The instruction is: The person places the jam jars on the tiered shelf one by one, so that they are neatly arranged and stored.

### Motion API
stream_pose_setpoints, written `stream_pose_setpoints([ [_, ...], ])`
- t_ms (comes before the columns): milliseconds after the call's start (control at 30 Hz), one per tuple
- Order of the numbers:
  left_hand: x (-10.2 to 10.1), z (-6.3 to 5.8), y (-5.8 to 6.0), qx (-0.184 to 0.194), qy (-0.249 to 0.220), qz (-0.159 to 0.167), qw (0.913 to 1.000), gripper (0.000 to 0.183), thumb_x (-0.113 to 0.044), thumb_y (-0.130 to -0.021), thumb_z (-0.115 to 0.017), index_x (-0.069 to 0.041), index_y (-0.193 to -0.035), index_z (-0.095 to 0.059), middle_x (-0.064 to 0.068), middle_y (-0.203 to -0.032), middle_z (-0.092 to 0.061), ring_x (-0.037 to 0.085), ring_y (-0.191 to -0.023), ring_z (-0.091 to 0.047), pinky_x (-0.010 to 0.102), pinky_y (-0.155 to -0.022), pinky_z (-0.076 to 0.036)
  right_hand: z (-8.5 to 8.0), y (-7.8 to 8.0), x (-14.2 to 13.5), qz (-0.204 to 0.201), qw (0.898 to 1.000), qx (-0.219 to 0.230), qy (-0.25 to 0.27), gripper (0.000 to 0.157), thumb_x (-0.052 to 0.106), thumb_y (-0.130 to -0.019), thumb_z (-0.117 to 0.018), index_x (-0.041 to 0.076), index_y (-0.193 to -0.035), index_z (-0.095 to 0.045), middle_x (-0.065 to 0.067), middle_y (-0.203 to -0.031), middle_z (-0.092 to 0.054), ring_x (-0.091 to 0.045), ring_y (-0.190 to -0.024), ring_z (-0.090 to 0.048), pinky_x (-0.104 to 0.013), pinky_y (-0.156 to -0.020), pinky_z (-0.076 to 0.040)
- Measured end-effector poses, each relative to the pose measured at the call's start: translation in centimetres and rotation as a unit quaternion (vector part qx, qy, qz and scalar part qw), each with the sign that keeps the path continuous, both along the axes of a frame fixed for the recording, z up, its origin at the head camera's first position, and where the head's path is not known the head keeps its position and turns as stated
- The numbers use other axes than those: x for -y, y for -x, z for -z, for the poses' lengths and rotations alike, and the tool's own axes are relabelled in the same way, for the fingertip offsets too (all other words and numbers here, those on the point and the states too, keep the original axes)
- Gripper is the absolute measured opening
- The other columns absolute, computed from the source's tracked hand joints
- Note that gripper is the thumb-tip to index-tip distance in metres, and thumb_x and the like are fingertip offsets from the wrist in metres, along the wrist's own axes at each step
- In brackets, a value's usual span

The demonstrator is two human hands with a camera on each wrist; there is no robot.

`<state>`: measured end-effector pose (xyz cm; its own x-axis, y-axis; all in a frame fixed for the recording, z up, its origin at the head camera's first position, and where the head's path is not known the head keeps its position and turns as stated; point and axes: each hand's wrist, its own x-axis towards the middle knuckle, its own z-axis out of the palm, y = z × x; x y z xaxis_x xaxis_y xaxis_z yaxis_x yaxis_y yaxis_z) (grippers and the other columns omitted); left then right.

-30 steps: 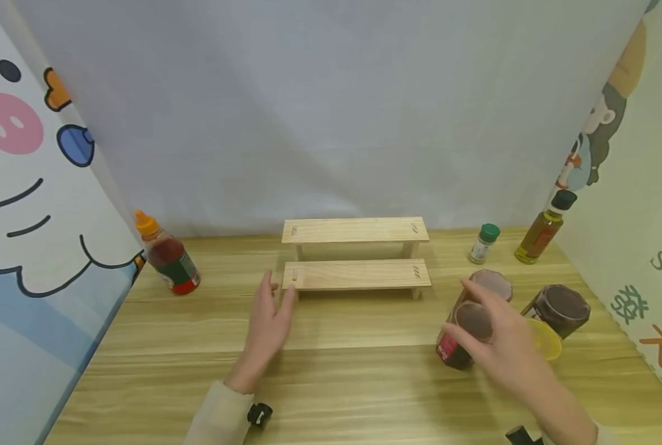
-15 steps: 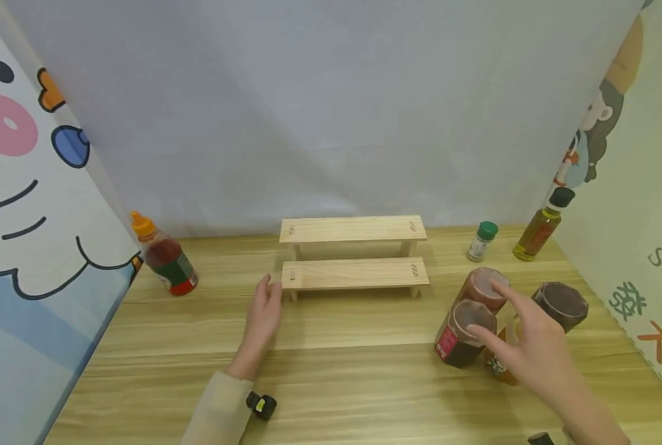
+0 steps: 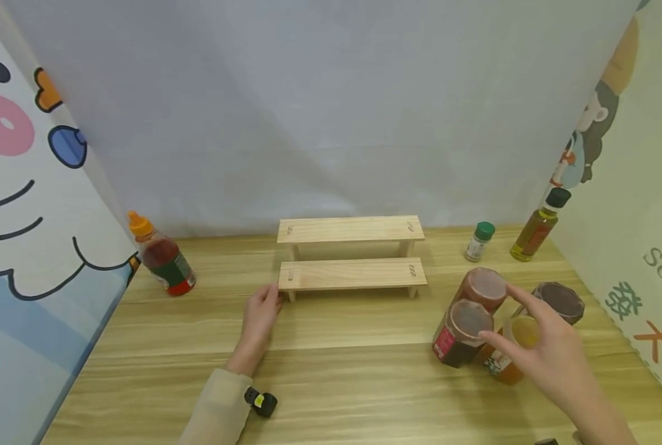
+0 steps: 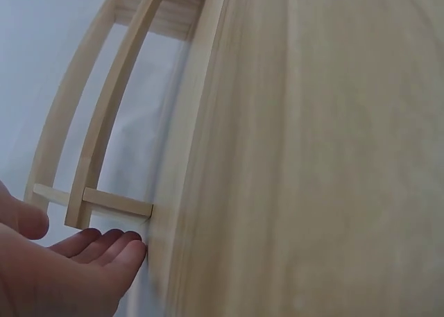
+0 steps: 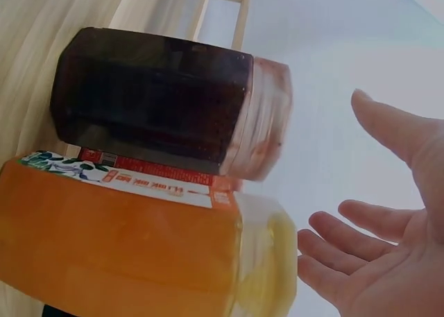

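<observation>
A two-tier wooden rack (image 3: 353, 274) stands at the back middle. My left hand (image 3: 258, 318) is at the left end of its lower board. In the left wrist view, the fingers (image 4: 114, 254) extend loosely by that end's leg, with the thumb apart. My right hand (image 3: 553, 355) hovers by a cluster of jars, thumb and fingers spread, nothing between them. Nearest are an amber honey jar (image 3: 505, 364) with a yellow lid and a dark jar (image 3: 455, 343) with a pink label. A reddish jar (image 3: 472, 287) and another dark jar (image 3: 561, 303) stand behind.
A red sauce bottle (image 3: 166, 259) with an orange cap stands at the back left. A small green-capped shaker (image 3: 479, 242) and a slim oil bottle (image 3: 539, 228) are at the back right. Patterned side panels and a pale curtain (image 3: 331, 123) enclose the table.
My right hand has shifted right, uncovering more of the dark pink-labelled jar and the honey jar. My left hand's fingers and thumb have drawn closer together at the rack's left end.
</observation>
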<state>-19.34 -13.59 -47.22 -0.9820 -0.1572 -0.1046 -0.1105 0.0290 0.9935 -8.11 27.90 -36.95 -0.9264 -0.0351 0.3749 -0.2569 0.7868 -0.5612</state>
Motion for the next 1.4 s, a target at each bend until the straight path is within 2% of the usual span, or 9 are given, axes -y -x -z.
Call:
stream_pose_setpoints([
  [667, -0.5, 0.6, 0.9, 0.045, -0.085, -0.017, 0.9952, 0.042, -0.012, -0.104, -0.038, 0.016, -0.135, -0.038, 0.031, -0.133, -0.045, 0.037, -0.122, -0.046, 0.037, -0.1, -0.043, 1.1, -1.8, -2.5, 0.043, 0.996, 0.064, 0.04, 0.087, 0.031, -0.076, -0.083, 0.006, -0.146, -0.037, -0.023, -0.14, -0.044, -0.049, -0.121, -0.042, -0.066, -0.09, -0.036],
  [833, -0.4, 0.6, 1.0, 0.046, -0.094, -0.018, 0.9943, 0.042, -0.012, -0.104, -0.039, 0.016, -0.135, -0.038, 0.032, -0.131, -0.045, 0.037, -0.121, -0.047, 0.038, -0.1, -0.043, 1.4, -2.0, -3.0, 0.05, 0.996, 0.068, 0.039, 0.087, 0.032, -0.076, -0.082, 0.009, -0.146, -0.037, -0.019, -0.139, -0.046, -0.044, -0.123, -0.042, -0.03, -0.105, -0.036],
  [933, -0.5, 0.6, 1.0, 0.044, -0.096, -0.017, 0.9942, 0.042, -0.011, -0.104, -0.039, 0.016, -0.135, -0.038, 0.032, -0.132, -0.045, 0.037, -0.121, -0.047, 0.038, -0.099, -0.044, 1.6, -2.1, -3.3, 0.053, 0.996, 0.064, 0.041, 0.087, 0.03, -0.075, -0.083, 0.01, -0.146, -0.037, -0.018, -0.14, -0.046, -0.041, -0.124, -0.042, -0.001, -0.093, -0.027],
  [1033, -0.5, 0.5, 1.0, 0.042, -0.094, -0.013, 0.9946, 0.042, -0.011, -0.104, -0.038, 0.016, -0.135, -0.038, 0.031, -0.133, -0.045, 0.037, -0.121, -0.047, 0.037, -0.1, -0.043, 1.8, -2.4, -3.7, 0.062, 0.995, 0.064, 0.044, 0.087, 0.028, -0.076, -0.083, 0.009, -0.147, -0.036, -0.019, -0.142, -0.043, -0.043, -0.125, -0.04, 0.003, -0.089, -0.021],
  [1100, -0.5, 0.5, 1.0, 0.041, -0.096, -0.013, 0.9944, 0.042, -0.011, -0.104, -0.038, 0.017, -0.135, -0.038, 0.032, -0.133, -0.044, 0.038, -0.122, -0.046, 0.038, -0.1, -0.043, 1.8, -2.6, -3.8, 0.069, 0.994, 0.066, 0.046, 0.088, 0.028, -0.076, -0.083, 0.009, -0.147, -0.036, -0.019, -0.144, -0.041, -0.046, -0.125, -0.039, -0.008, -0.102, -0.025],
  [1200, -0.5, 0.6, 1.0, 0.045, -0.098, -0.019, 0.994, 0.042, -0.011, -0.104, -0.039, 0.017, -0.135, -0.038, 0.032, -0.132, -0.045, 0.037, -0.121, -0.047, 0.038, -0.1, -0.043, 2.0, -2.8, -4.0, 0.077, 0.993, 0.072, 0.045, 0.088, 0.03, -0.076, -0.083, 0.008, -0.147, -0.035, -0.019, -0.145, -0.039, -0.05, -0.124, -0.038, -0.017, -0.106, -0.029],
  [1267, -0.5, 0.6, 1.0, 0.045, -0.099, -0.021, 0.9938, 0.042, -0.01, -0.104, -0.038, 0.017, -0.135, -0.037, 0.033, -0.132, -0.045, 0.038, -0.121, -0.047, 0.038, -0.1, -0.043, 2.1, -2.9, -4.1, 0.08, 0.993, 0.075, 0.044, 0.089, 0.03, -0.075, -0.083, 0.007, -0.147, -0.035, -0.02, -0.145, -0.039, -0.051, -0.124, -0.038, -0.014, -0.104, -0.03],
  [1333, -0.5, 0.6, 1.1, 0.049, -0.096, -0.021, 0.994, 0.042, -0.011, -0.104, -0.039, 0.017, -0.136, -0.037, 0.032, -0.132, -0.045, 0.037, -0.121, -0.047, 0.038, -0.1, -0.043, 2.3, -3.0, -4.2, 0.08, 0.993, 0.075, 0.046, 0.089, 0.029, -0.075, -0.083, 0.006, -0.147, -0.035, -0.022, -0.144, -0.038, -0.05, -0.124, -0.037, 0.001, -0.093, -0.025],
  [1400, -0.5, 0.5, 1.1, 0.049, -0.094, -0.019, 0.9942, 0.043, -0.012, -0.104, -0.038, 0.016, -0.136, -0.036, 0.032, -0.133, -0.044, 0.036, -0.122, -0.047, 0.037, -0.1, -0.043, 2.4, -3.1, -4.3, 0.08, 0.993, 0.073, 0.052, 0.09, 0.027, -0.075, -0.083, 0.004, -0.147, -0.034, -0.023, -0.144, -0.038, -0.049, -0.124, -0.037, 0.006, -0.085, -0.021],
])
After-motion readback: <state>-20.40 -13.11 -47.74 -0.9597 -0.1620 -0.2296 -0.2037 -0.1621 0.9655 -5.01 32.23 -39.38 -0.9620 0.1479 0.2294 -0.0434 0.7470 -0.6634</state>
